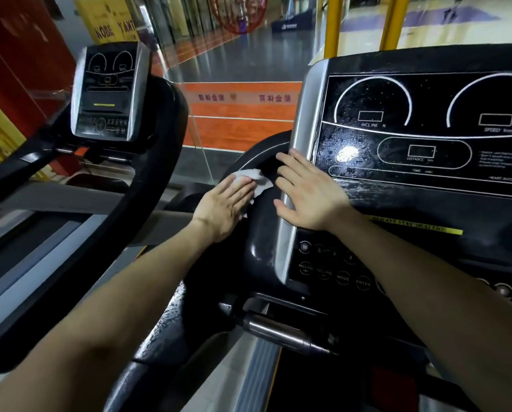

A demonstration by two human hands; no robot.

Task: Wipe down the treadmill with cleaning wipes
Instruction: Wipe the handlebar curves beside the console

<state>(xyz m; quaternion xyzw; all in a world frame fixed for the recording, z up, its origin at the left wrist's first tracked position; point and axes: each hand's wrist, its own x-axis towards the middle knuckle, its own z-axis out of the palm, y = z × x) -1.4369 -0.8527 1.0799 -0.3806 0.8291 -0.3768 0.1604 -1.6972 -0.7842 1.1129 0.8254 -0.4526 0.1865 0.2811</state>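
Note:
The treadmill console (421, 138) fills the right half of the head view, its black display wet with droplets and framed by a silver edge (300, 120). My left hand (225, 206) lies flat on a white cleaning wipe (253, 178) and presses it against the black curved handrail (254, 162) just left of the console. My right hand (308, 191) rests with straight, spread fingers on the console's silver left edge, holding nothing. The wipe is partly hidden under my left fingers.
A second treadmill with its own console (109, 90) and a thick black handrail (156, 179) stands to the left. A metal grip bar (281, 331) sits below the button panel (332, 269). A glass barrier (234, 114) and yellow posts (333, 25) lie beyond.

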